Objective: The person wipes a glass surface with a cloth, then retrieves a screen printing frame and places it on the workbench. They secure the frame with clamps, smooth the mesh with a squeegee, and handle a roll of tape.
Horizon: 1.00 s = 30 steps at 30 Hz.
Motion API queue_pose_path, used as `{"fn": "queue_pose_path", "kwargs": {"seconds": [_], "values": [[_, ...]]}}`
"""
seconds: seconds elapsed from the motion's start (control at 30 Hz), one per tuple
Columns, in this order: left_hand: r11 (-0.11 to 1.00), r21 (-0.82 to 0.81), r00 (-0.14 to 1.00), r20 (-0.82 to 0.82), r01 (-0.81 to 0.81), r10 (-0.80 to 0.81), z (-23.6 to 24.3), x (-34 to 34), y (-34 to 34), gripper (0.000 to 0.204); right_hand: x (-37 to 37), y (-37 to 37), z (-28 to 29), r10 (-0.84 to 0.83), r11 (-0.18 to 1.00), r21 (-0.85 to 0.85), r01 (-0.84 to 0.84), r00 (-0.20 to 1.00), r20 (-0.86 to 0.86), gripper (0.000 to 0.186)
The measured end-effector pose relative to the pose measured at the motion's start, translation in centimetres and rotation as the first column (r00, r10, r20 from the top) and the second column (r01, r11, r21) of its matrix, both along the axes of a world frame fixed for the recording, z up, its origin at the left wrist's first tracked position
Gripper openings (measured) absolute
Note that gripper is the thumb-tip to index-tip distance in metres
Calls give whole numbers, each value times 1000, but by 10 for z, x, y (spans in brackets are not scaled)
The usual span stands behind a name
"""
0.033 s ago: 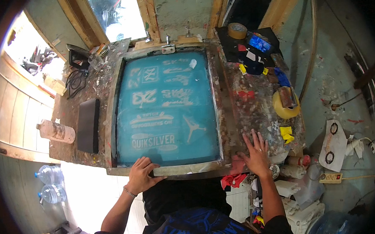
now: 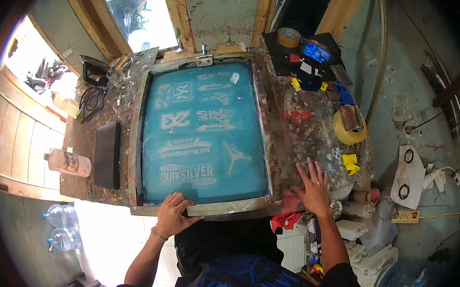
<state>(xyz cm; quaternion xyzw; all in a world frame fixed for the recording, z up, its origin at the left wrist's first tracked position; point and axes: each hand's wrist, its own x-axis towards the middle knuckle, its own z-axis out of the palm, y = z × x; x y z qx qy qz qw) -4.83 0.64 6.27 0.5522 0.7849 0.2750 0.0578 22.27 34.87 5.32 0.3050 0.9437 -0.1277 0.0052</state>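
Observation:
A silkscreen frame (image 2: 270,162) with teal mesh and pale stencil designs lies flat on the paint-stained table, its far side at a metal hinge clamp (image 2: 204,60). My left hand (image 2: 176,215) is closed on the frame's near edge, left of its middle, thumb pointing right and fingers curled over the rail. My right hand (image 2: 313,190) rests on the table just right of the frame, palm down and fingers spread, holding nothing. Below its wrist side, a red cloth (image 2: 285,221) hangs at the table's near edge.
Left on the table are a black flat slab (image 2: 108,155), a stained bottle (image 2: 67,162) and an iron-like device with a cord (image 2: 93,101). To the right stand a yellow container (image 2: 350,128), a tape roll (image 2: 288,37) and a lit phone (image 2: 316,51). Water jugs (image 2: 63,238) stand lower left.

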Motion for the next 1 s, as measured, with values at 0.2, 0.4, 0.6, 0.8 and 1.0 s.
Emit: {"fn": "queue_pose_path", "kwargs": {"seconds": [0.2,0.4,0.6,0.8,1.0], "values": [[1000,-9,1000,-14,-2,1,2,2,0,44,0,-2,3,-7,1000,-10,7,1000,1,72],[1000,-22,1000,-13,-10,10,4,-3,4,42,-3,-1,2,-8,1000,3,8,1000,-28,73],[999,-53,1000,12,-8,9,2,-3,2,41,2,12,3,-29,1000,-7,29,1000,-1,72],[999,-35,1000,20,-2,3,1,-3,3,40,6,17,6,-33,998,-45,34,999,17,70],[998,-66,999,26,-18,20,5,-2,3,40,14,19,9,-7,997,-74,8,1000,22,71]]}}
